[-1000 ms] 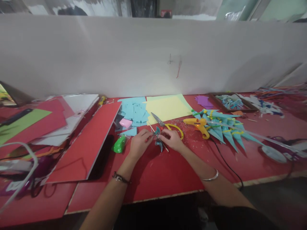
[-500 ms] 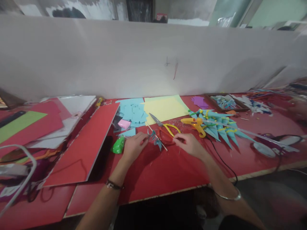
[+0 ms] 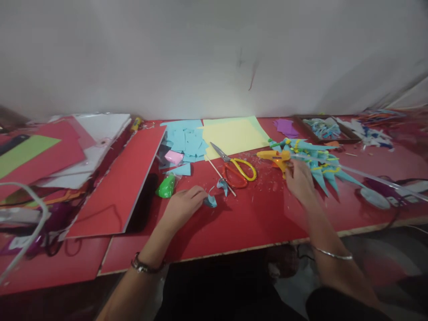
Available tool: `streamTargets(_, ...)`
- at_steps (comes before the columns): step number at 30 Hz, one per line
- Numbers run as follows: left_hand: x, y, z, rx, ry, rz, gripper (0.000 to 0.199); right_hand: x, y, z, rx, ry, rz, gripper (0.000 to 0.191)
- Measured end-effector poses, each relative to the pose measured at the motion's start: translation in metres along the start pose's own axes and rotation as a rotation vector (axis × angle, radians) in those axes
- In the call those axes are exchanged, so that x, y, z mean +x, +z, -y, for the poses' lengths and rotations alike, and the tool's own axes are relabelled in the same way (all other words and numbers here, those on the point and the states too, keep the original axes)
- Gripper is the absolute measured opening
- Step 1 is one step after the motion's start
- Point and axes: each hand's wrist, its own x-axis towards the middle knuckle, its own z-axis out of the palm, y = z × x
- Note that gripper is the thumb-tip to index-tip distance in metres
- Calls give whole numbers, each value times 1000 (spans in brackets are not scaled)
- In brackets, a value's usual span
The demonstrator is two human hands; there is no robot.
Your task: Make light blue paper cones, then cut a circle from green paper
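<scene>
My left hand (image 3: 186, 204) is closed, its fingertips pinching a small curled blue paper piece (image 3: 211, 202) just above the red table. My right hand (image 3: 300, 180) has its fingers wrapped round the handle of a yellow glue gun (image 3: 274, 156), whose nozzle points left. Between the hands, a second curled blue paper piece (image 3: 223, 185) lies against a thin pale stick (image 3: 216, 168). Scissors (image 3: 245, 169) with one yellow and one red handle lie behind them. Left of my left hand is a green plastic-wrapped lump (image 3: 166, 186).
Pale yellow sheets (image 3: 234, 136) and blue paper squares (image 3: 185, 142) lie toward the white wall. A red board (image 3: 117, 187) leans at the left. Pointed blue paper shapes with yellow trim (image 3: 321, 167) sit beside the glue gun. A tray of scraps (image 3: 324, 129) stands farther right.
My right hand has moved right from beside the scissors and taken hold of the glue gun. My left hand keeps a curled blue paper piece, now slightly lower. The camera view has tilted down.
</scene>
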Motion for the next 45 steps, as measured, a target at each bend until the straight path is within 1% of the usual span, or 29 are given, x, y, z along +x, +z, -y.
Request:
streamTargets(2, -8, -2, -2, -12, 10, -2, 16, 5, 6, -2, -36, -17, 22, 32)
streamTargets(4, -15, -2, -4, -23, -4, -4, 18, 9, 9, -3, -54, -42, 77, 33)
streamTargets(7, -19, 0, -7, -7, -15, 27, 22, 13, 6, -1, -71, -61, 137, 32)
streamTargets(10, -18, 3, -10, 45, -5, 44, 24, 17, -9, 10, -122, -35, 160, 34)
streamTargets(12, -16, 4, -11, 78, 12, 39, 24, 18, -25, 20, -146, 13, 149, 35)
streamTargets(14, -13, 3, -13, 96, 40, 31, 21, 19, -42, 32, -110, 17, 141, 31)
streamTargets(17, -10, -1, -14, 110, 92, 21, 19, 15, -62, 50, -22, -11, 235, 27)
streamTargets(20, -8, -4, -16, 127, 127, 36, 18, 7, -70, 67, 87, -66, 367, 35)
streamTargets(23, -7, -5, -17, 140, 151, 47, 17, -3, -69, 82, 158, -158, 488, 40)
streamTargets(27, -8, -4, -18, 157, 147, 67, 17, -11, -61, 96, 142, -245, 567, 40)
streamTargets(31, -8, -4, -18, 164, 146, 76, 18, -12, -57, 103, 103, -299, 593, 38)
streamTargets(35, -7, -4, -19, 161, 157, 62, 19, -11, -58, 104, 53, -341, 650, 30)
streamTargets(40, -7, -5, -20, 132, 182, 29, 19, -13, -59, 106, 3, -353, 669, 24)
streamTargets(45, -11, -5, -20, 134, 178, 35, 19, -15, -61, 106, 16, -369, 686, 20)
